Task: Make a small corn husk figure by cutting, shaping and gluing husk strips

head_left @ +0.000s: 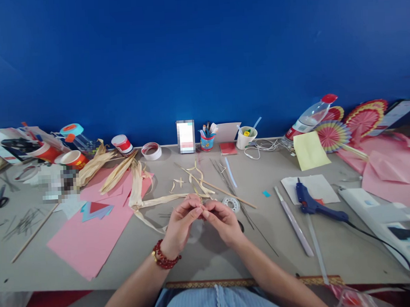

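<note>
Head view, one entry. Left hand (179,222) and right hand (223,220) meet fingertip to fingertip at 6 o'clock over the grey counter (203,259). Both grips are pinched closed on a small piece between them, too small to identify; it sits at the fingertips, just short of the pale dried corn-husk strips (166,199) lying at 12 o'clock from the hands.

Risks, as judgement: the brittle husk may split if it is pinched or bent hard; the thin dark wires (234,193) just beyond the right hand could prick a finger; the blue glue gun (312,205) at 3 o'clock trails a cord an elbow might catch.

Writing: none legible; the labels on the clear plastic bottle with red cap (309,117) and the white and red paper cups (122,144) are too small to read.
</note>
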Demonstrator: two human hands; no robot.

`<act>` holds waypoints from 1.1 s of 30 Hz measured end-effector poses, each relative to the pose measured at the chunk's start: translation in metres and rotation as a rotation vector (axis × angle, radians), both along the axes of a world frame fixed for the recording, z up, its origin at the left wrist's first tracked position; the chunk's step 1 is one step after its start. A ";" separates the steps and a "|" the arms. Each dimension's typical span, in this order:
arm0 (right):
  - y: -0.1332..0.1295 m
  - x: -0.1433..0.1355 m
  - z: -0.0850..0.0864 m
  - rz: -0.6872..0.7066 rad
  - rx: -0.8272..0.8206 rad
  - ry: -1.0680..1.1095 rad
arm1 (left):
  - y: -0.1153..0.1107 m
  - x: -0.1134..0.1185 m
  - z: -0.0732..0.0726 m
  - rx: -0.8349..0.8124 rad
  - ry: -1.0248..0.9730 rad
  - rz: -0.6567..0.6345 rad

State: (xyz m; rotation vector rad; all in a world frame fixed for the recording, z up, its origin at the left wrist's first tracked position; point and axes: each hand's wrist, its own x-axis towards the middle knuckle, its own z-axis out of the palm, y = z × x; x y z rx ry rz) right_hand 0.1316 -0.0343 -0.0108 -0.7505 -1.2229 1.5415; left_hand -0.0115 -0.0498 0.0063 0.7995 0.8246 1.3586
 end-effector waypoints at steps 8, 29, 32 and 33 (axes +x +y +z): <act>0.008 0.007 0.010 -0.017 0.200 -0.279 | 0.001 -0.001 0.002 0.062 0.068 0.047; 0.015 0.010 0.005 -0.040 0.626 -1.419 | 0.001 -0.005 0.000 0.031 0.241 0.169; 0.016 0.010 0.004 -0.047 0.626 -1.364 | 0.001 -0.004 0.003 0.018 0.250 0.151; 0.018 0.012 0.004 -0.059 0.606 -1.310 | 0.002 -0.004 0.004 0.015 0.246 0.149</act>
